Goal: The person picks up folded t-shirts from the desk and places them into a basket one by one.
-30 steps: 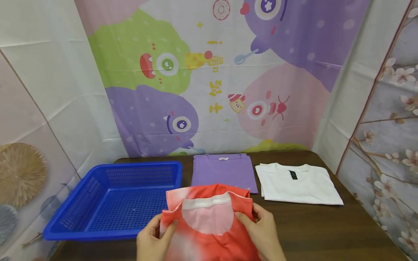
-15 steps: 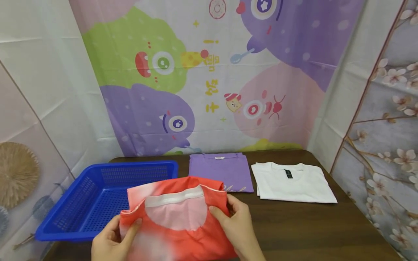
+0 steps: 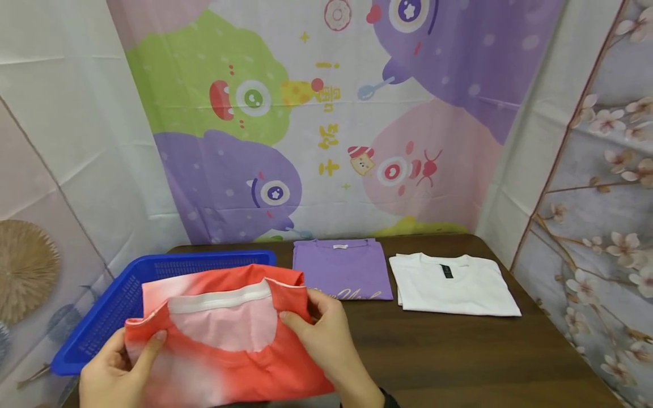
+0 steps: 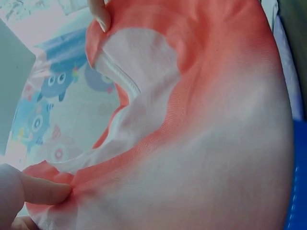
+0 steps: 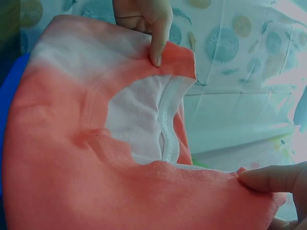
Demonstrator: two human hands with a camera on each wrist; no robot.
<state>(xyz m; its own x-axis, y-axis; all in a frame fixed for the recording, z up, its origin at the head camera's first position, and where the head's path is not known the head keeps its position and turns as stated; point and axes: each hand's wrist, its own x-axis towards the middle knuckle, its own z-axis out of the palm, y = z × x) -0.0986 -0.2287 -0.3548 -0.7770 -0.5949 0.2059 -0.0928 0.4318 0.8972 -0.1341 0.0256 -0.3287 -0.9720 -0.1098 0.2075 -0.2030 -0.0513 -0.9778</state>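
Observation:
Both hands hold up a folded red and white T-shirt (image 3: 224,362) by its two shoulders, in front of the blue basket in the head view. At the shirt's left shoulder the left hand (image 3: 119,368) pinches the cloth, thumb in front. The right hand (image 3: 326,334) grips the other shoulder the same way. Between them the round neckline shows a white band and pale pink inner cloth. In the left wrist view, the left thumb (image 4: 48,190) presses on the red fabric. The right thumb (image 5: 268,178) does likewise in the right wrist view. The fingers behind the cloth are mostly hidden.
A blue plastic basket (image 3: 204,259) stands at the table's left, partly covered by the shirt. Toward the back lies a folded purple T-shirt (image 3: 342,269), with a folded white T-shirt (image 3: 456,286) to its right. The brown table (image 3: 459,362) ends at a patterned curtain (image 3: 326,215).
Both hands have carried the red and white shirt leftward, from before the purple shirt to in front of the basket, hiding more of it. The head view has shifted slightly.

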